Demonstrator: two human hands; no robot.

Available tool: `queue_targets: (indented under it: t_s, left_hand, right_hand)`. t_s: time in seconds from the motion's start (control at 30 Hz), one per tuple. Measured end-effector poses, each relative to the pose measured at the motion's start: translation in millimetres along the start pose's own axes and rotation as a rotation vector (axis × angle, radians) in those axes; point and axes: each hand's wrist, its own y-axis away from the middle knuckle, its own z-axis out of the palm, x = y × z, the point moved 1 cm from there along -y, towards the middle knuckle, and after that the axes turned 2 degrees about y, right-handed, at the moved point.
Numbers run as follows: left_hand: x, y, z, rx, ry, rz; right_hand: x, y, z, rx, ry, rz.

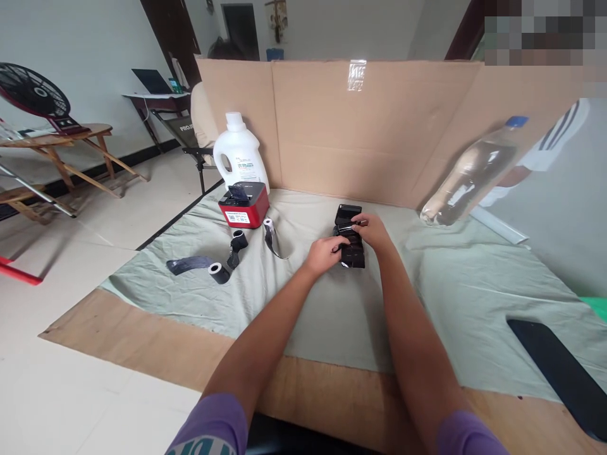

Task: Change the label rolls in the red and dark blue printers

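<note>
Near the middle of the cloth lies a small black box-like item (pixel 349 212) with what seems a raised lid. In front of it is a shiny black roll with a loose strip (pixel 353 257) hanging toward me. My left hand (pixel 326 254) has its fingers bent around the left side of the roll. From the right, my right hand (pixel 372 231) pinches the roll's upper edge. My fingers cover part of the roll, so how it sits in the box is hard to make out.
Left on the cloth (pixel 327 322) are a red-and-black box (pixel 256 207), a white jug (pixel 243 155), and dark rolls (pixel 219 273) with unwound strips. A clear bottle (pixel 474 170) leans against the cardboard (pixel 341 139) at right. A black phone-like slab (pixel 554 366) lies near right. Someone stands behind the cardboard.
</note>
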Motion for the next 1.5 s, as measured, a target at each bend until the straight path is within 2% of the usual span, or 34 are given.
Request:
queue_targets:
  t_s: [0.17, 0.27, 0.33, 0.43, 0.57, 0.67, 0.77, 0.9, 0.97, 1.1, 1.33, 1.43, 1.5]
  left_hand:
    - [0.0, -0.2, 0.7, -0.003, -0.008, -0.011]
    - [-1.1, -0.8, 0.8, 0.017, 0.001, 0.008]
    - [-1.3, -0.8, 0.2, 0.011, -0.007, 0.008]
    - [0.7, 2.0, -1.7, -0.015, -0.041, -0.014]
    - [9.1, 14.4, -4.0, -0.015, -0.097, -0.019]
    - [17.5, 28.7, -3.6, 0.002, -0.167, -0.057]
    - [24.0, 41.3, -1.7, -0.006, -0.228, -0.105]
    - [26.9, 47.6, -0.2, -0.042, -0.255, -0.136]
    - [27.1, 46.8, -0.8, -0.059, -0.250, -0.143]
    - [27.9, 43.3, -3.6, -0.086, -0.231, -0.154]
    - [30.6, 44.6, -6.9, -0.102, -0.151, -0.147]
    - [26.9, 40.7, -10.3, -0.030, -0.097, -0.179]
    - [20.6, 28.7, -14.1, 0.063, -0.030, -0.261]
  right_hand:
    - [-7.2, 4.7, 11.2, -0.042, 0.253, 0.031]
    - [-12.0, 8.1, 16.9, -0.013, 0.372, 0.089]
    - [-13.6, 8.0, 18.3, 0.050, 0.410, 0.157]
    - [-10.8, 3.3, 15.9, 0.139, 0.276, 0.134]
    - [-1.5, -4.1, 3.8, 0.066, 0.007, -0.025]
    - [2.4, -3.3, -8.7, 0.035, -0.020, -0.081]
    - [2.4, 1.4, -18.4, -0.052, -0.037, -0.096]
    - [-3.2, 6.8, -26.8, -0.264, -0.043, -0.009]
    - [-8.7, 8.4, -28.4, -0.325, -0.034, 0.067]
    - [-16.3, 8.9, -21.8, -0.225, -0.082, 0.249]
    - [3.6, 4.1, -4.1, -0.333, -0.252, 0.419]
    - [6.8, 4.4, -4.4, -0.340, -0.236, 0.441]
    - [5.8, 7.4, -4.2, -0.324, -0.236, 0.430]
